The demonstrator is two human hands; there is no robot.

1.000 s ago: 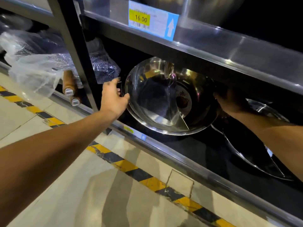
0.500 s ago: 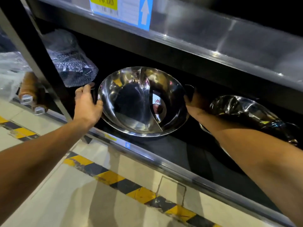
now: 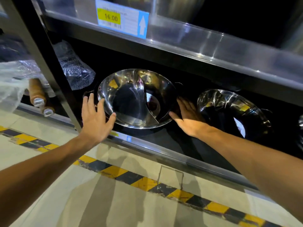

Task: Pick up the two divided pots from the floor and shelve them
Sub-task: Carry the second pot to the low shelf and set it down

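A shiny steel divided pot (image 3: 131, 97) with a curved partition rests tilted on the dark bottom shelf (image 3: 164, 141), seemingly nested on another pot beneath it. My left hand (image 3: 96, 117) is spread flat beside its left rim, thumb touching the rim, holding nothing. My right hand (image 3: 188, 117) lies with fingers apart at the pot's right side, fingertips near the dark handle. A second divided pot (image 3: 229, 112) leans on the same shelf to the right.
A black upright post (image 3: 54, 82) stands just left of my left hand. Plastic-wrapped goods (image 3: 75, 69) and wooden handles (image 3: 36, 94) lie further left. The upper shelf edge carries a 16.00 price tag (image 3: 121, 22). Yellow-black floor tape (image 3: 147, 182) runs along the shelf base.
Both hands have let go of the pot's handles and now lie spread beside it. The pot rests on the shelf.
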